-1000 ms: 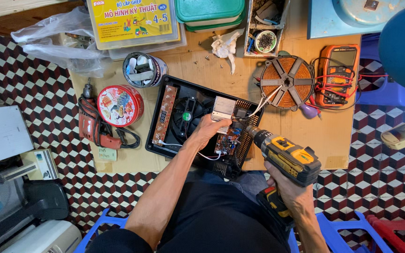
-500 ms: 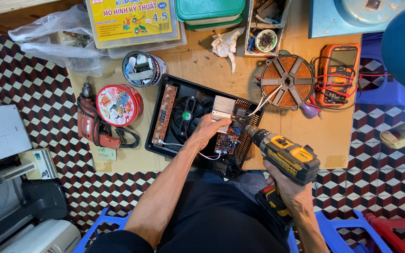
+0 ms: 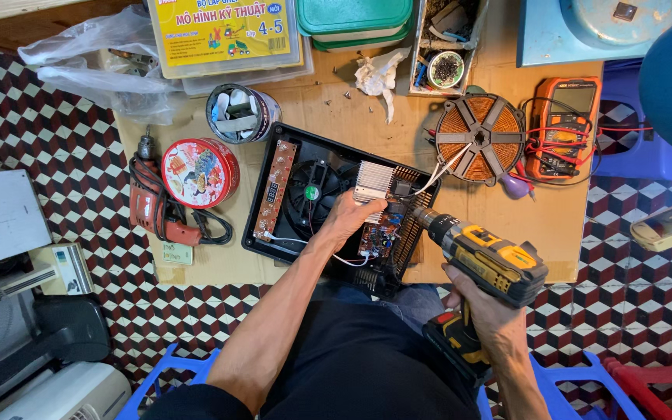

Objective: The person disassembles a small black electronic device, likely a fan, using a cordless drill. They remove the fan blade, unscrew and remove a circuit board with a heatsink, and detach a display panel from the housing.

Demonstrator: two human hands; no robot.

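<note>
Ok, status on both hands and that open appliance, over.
Left hand pressing circuit board inside black casing. Right hand gripping yellow drill, tip at board. White wires nearby.

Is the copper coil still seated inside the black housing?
No: the copper coil lies on the cardboard right of the black housing, joined to it only by white wires.

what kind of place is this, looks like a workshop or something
Most likely a small electronics repair spot, perhaps home-run, set up on a low board over a tiled floor. An opened appliance shows its fan and circuit board, a copper coil and an orange multimeter lie beside it, and the right hand holds a cordless drill.
</note>
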